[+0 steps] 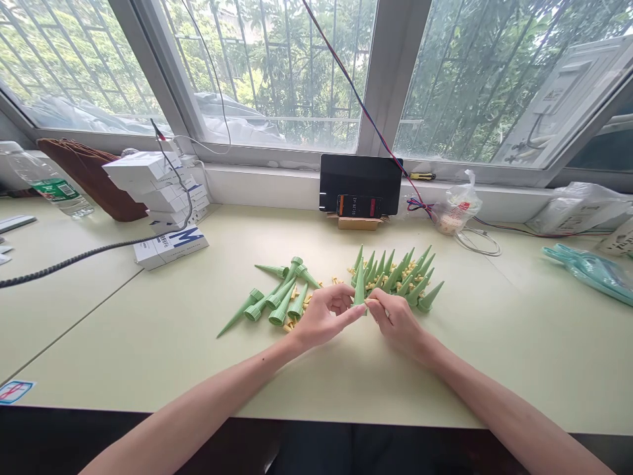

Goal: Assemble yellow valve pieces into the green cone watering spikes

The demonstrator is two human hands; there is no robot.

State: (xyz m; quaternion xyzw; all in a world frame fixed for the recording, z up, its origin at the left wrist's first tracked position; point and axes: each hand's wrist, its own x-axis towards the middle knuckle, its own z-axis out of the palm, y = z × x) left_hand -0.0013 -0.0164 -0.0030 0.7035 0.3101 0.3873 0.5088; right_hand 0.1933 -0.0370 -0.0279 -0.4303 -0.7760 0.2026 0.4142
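My left hand is closed around the base of a green plastic watering spike, which stands upright with its tip up. Close against the spike's lower right side, my right hand pinches what looks like a small yellow plug, mostly hidden by the fingers. Left of the hands lies a loose pile of green spikes, their ribbed open ends showing, with yellow plugs among them. Behind my right hand, several green spikes stand point up in a cluster, with yellow plugs between them.
A phone leans on a black tablet by the window. Stacked white boxes, a cable and a plastic bottle are at the left. A knotted plastic bag and a teal pouch lie to the right.
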